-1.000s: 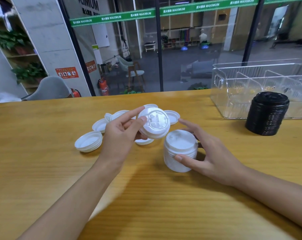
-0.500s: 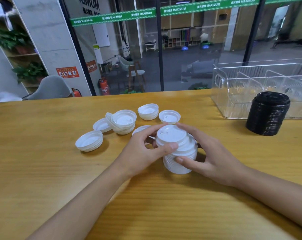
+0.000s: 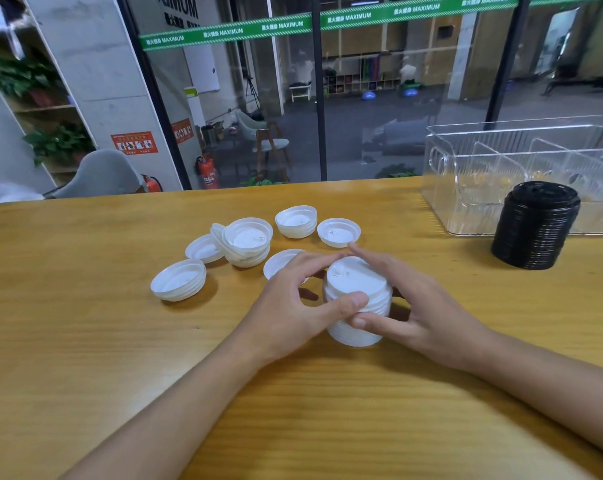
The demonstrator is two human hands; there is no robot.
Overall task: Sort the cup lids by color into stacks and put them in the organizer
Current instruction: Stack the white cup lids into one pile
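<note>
— Where is our white stack (image 3: 357, 285)?
— Frame centre, on the table (image 3: 85, 323). Our left hand (image 3: 289, 310) and right hand (image 3: 431, 306) both curl round it, thumbs on its near side.
— The rest?
— Loose lids (image 3: 248, 237) upper left of it; black stack (image 3: 535, 226) touching the organizer (image 3: 466, 216), right edge.

The left hand (image 3: 286, 308) is hiding part of the white stack (image 3: 359, 282) and a lid (image 3: 280, 262) beyond it; past the right hand (image 3: 431, 306), the organizer (image 3: 466, 202) is getting cropped.

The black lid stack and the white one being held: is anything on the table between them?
Only the right hand, wrapped round the white stack; beyond it, bare table up to the black stack, in the head view.
</note>
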